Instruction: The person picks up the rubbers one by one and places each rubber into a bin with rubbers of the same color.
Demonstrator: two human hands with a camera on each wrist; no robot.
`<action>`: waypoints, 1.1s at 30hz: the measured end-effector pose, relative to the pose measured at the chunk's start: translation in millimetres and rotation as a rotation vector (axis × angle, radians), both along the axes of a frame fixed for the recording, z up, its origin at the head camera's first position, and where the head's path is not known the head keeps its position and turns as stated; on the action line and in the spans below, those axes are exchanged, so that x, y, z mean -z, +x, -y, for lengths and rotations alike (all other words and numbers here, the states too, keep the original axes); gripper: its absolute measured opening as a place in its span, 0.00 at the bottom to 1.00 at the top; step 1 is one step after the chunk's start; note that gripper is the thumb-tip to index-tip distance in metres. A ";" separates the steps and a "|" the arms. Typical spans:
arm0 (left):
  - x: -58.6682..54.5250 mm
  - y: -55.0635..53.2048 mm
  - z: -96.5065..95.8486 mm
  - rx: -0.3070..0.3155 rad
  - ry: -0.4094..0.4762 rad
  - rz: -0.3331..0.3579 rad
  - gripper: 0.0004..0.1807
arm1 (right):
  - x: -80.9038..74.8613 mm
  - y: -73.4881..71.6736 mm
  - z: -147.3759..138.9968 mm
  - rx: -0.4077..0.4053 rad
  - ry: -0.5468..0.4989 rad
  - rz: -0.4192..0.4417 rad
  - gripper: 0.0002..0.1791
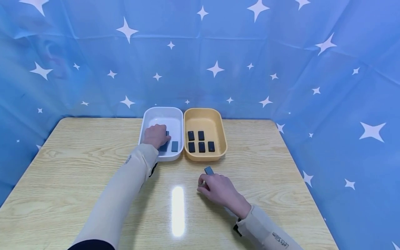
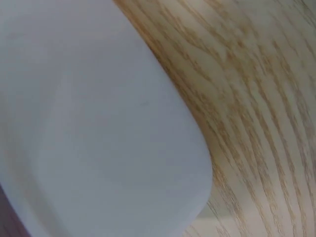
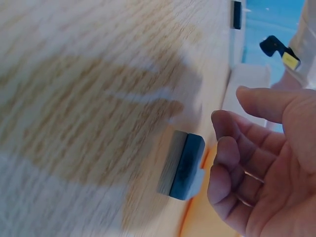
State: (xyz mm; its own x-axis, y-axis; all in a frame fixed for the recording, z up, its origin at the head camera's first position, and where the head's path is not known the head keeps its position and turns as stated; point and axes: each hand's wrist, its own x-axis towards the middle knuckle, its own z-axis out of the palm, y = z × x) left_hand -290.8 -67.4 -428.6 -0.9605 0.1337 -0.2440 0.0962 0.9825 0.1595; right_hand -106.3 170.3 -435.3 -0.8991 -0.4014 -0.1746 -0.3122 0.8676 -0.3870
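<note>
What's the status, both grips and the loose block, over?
Left grip in white bin, hold unclear. Right grip empty. Loose block on table, nothing visibly blocking it.

Loose cream sleeves (image 1: 115,194) bear dark lettering (image 1: 280,240).

Right sleeve (image 1: 265,229): "Let's S…", rest unclear; left sleeve (image 1: 120,194): print illegible.

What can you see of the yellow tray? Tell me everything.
The yellow tray is an open-topped box with rounded corners and smooth, plastic-looking walls. It sits upright near the far edge of the wooden table, beside the white tray, rims touching or nearly so. Five dark blocks lie inside, two behind three. The right hand is in front of it, not touching.
</note>
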 end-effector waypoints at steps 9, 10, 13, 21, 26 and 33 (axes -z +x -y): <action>4.0 1.7 4.6 0.005 -0.015 -0.050 0.18 | -1.3 0.5 2.4 -0.013 -0.002 -0.012 0.06; 3.8 2.1 5.5 0.004 -0.015 -0.062 0.19 | -1.6 0.6 2.5 -0.013 -0.002 -0.014 0.06; 1.2 3.7 8.8 0.002 0.005 -0.101 0.18 | -2.4 0.5 2.8 -0.010 -0.002 -0.020 0.06; -20.0 12.2 18.8 0.039 0.029 -0.129 0.18 | -3.6 -0.4 2.2 -0.002 0.001 -0.028 0.07; -31.1 19.9 22.8 0.086 0.009 -0.142 0.20 | -5.7 -0.2 1.9 0.005 -0.004 -0.021 0.08; -41.8 37.6 26.4 0.192 -0.004 -0.214 0.15 | -5.1 0.1 2.3 0.009 0.002 -0.026 0.08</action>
State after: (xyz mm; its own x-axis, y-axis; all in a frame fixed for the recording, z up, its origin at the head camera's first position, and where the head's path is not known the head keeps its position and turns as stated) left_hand -253.2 -93.8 -386.7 -0.9475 0.3173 -0.0390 0.3114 0.9437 0.1120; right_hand -106.2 168.0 -430.2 -0.9069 -0.3928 -0.1523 -0.3140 0.8713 -0.3772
